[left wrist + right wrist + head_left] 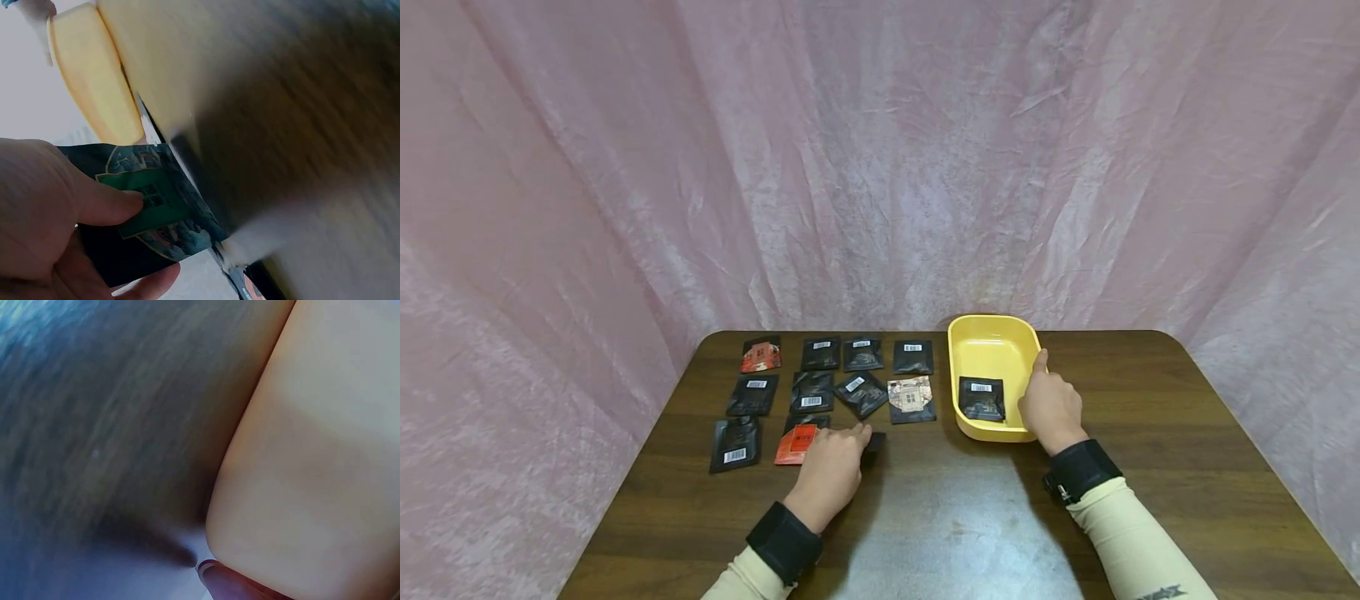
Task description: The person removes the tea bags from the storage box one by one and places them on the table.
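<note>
My left hand [827,471] pinches a dark flat packet [153,200] with a green label, thumb across its face and fingers behind. In the head view, only a dark corner of that packet shows past the fingers. Next to this hand lies a red-and-black packet [801,442], partly covered by it. On the right, my right hand [1054,407] holds the side of a yellow plastic tray [992,431], index finger stretched along the rim. The tray contains one black packet [981,398]. The right wrist view shows the tray's wall [312,456] close up with a fingertip against it.
Several black packets with white barcode labels, such as one packet [735,444] at the left, lie in rough rows. Among them are a red patterned packet [761,354] and a beige one [912,399]. A pink curtain [880,167] hangs behind the wooden table [1165,433].
</note>
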Demonstrator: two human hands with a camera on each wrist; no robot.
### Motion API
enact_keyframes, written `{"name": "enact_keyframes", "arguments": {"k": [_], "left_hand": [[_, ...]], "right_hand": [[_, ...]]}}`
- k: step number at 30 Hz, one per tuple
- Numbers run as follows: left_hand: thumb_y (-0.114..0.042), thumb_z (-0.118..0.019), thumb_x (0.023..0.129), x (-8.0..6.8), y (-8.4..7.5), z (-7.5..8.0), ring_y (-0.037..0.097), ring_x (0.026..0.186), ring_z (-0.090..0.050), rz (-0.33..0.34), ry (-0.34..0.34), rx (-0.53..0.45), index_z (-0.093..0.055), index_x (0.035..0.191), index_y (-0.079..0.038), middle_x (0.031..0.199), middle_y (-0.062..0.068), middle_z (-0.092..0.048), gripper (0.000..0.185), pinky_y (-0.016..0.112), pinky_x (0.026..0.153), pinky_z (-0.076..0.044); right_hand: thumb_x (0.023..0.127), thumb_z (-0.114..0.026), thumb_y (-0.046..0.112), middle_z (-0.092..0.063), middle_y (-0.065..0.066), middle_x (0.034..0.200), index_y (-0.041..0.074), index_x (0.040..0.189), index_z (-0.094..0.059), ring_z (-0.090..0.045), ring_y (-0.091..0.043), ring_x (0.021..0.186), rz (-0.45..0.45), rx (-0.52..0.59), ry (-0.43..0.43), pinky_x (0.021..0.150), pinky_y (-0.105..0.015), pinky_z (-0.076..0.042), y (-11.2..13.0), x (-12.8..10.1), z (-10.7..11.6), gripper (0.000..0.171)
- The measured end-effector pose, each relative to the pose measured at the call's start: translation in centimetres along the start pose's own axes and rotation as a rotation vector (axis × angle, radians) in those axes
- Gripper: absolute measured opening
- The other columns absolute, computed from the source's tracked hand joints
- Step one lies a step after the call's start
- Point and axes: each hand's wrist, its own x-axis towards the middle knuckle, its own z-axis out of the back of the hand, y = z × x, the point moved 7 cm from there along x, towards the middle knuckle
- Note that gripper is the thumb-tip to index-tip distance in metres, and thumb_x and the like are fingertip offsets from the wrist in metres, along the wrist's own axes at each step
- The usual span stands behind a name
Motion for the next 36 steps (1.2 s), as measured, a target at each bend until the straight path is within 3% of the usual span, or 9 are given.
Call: {"name": "enact_keyframes", "arguments": {"k": [8,21,28,36], "left_hand": [[-0.008,-0.082,0.087,0.2,0.0,-0.8,0.024,0.119,-0.076,0.034,0.092,0.053,-0.076,0.132,-0.012,0.133,0.007,-0.078,0.045,0.047,0.101,-0.058],[-0.009,-0.078,0.093,0.2,0.6,-2.6,0.032,0.134,-0.069,0.1,0.267,-0.001,-0.071,0.141,-0.012,0.148,0.01,-0.069,0.049,0.055,0.113,-0.054],[-0.008,-0.073,0.095,-0.1,0.5,-2.7,0.034,0.139,-0.065,0.059,0.259,-0.014,-0.068,0.144,-0.008,0.153,0.014,-0.064,0.05,0.058,0.115,-0.052],[-0.032,-0.071,0.101,-0.7,0.7,-3.1,0.038,0.15,-0.054,0.031,0.282,-0.077,-0.056,0.154,-0.004,0.163,0.019,-0.052,0.062,0.054,0.118,-0.05]], "right_hand": [[0.094,-0.062,0.011,-0.069,-0.036,0.106,-0.012,0.165,-0.015,-0.07,-0.047,0.083,-0.002,0.006,-0.007,0.069,-0.057,-0.056,0.0,0.0,0.0,0.088],[0.094,-0.061,0.012,-0.069,-0.035,0.105,-0.011,0.166,-0.014,-0.07,-0.046,0.082,-0.002,0.007,-0.011,0.067,-0.057,-0.056,0.1,0.0,0.1,0.088],[0.095,-0.059,0.012,-0.069,-0.036,0.106,-0.011,0.166,-0.014,-0.071,-0.048,0.084,0.0,0.006,-0.013,0.068,-0.057,-0.056,0.0,0.1,0.0,0.087],[0.095,-0.059,0.012,-0.069,-0.035,0.105,-0.012,0.165,-0.015,-0.07,-0.047,0.082,0.002,0.005,-0.013,0.068,-0.057,-0.056,0.0,0.0,0.0,0.086]]}}
